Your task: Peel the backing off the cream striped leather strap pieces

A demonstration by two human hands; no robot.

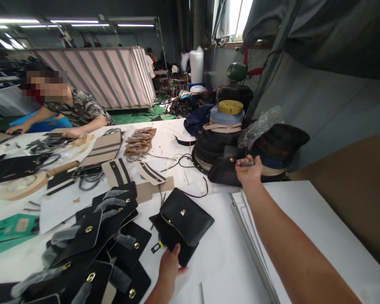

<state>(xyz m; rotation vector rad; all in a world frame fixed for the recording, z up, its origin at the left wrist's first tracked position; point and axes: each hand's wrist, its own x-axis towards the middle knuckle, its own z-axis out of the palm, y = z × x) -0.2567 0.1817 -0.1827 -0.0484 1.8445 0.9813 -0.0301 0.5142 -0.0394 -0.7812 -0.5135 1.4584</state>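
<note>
A small black handbag (190,215) with a gold clasp lies tilted on the white table, its flap or back panel spread toward me. My left hand (169,270) pinches the near edge of it, thumb on top and fingers partly hidden beneath. Beside that hand is a small black tag with a yellow bit (157,246). My right hand (250,169) is stretched out to the right, its fingers closed on a small grey object (246,163) whose kind I cannot make out. Just behind that hand rests another black bag (223,166), against a stack of rolls.
Overlapping black bag flaps (91,240) with gold fittings and wrapped tabs cover the left. Rolls of strap (229,116) stand at the back right. Under my right arm lie white boards (291,219) with a metal edge. A co-worker (85,105) sits across the table.
</note>
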